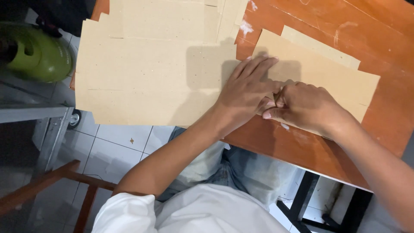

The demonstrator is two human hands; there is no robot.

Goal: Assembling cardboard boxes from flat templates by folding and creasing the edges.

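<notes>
A folded brown paper sheet lies on the orange wooden table, right of centre. My left hand presses flat on its left end, fingers stretched out and together. My right hand rests on the sheet's near edge with fingers curled, thumb touching my left hand. Whether the right fingers pinch the paper is hidden. A big stack of similar brown sheets lies to the left, overhanging the table's edge.
A green round gas cylinder stands on the tiled floor at far left. A wooden chair frame is lower left. Black metal table legs show under the table at lower right.
</notes>
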